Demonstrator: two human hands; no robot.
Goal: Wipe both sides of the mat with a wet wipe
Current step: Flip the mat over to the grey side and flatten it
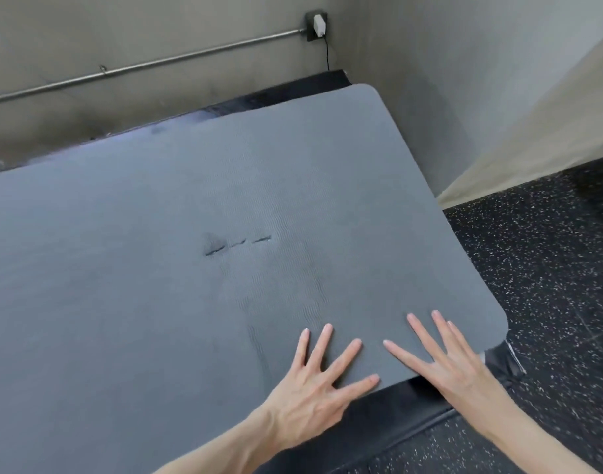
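While no wet wipe shows anywhere, the grey mat (224, 206) lies spread flat over a darker black pad (406, 401) on the speckled rubber floor (532, 275), so this looks like smoothing or settling the mat, not wiping. Its long axis runs from the rounded short end near the hands away to the lower left, out of view; that short end faces the right, with one rounded corner close to the wall outlet (316, 26) and the other just beyond the right hand (443, 357). Both hands are open and grip nothing: the left hand (313, 384) rests palm down with fingers fanned on the mat beside its near long edge, and the right hand lies likewise, a little nearer the corner, probably pressing the surface flat against the pad. A few short tears (235, 242) mark the mat's ribbed face farther in from the hands. Behind the mat's far long edge, a metal conduit (149, 61) runs along the concrete wall (87, 35) to the outlet, where a white charger (319, 25) is plugged in.
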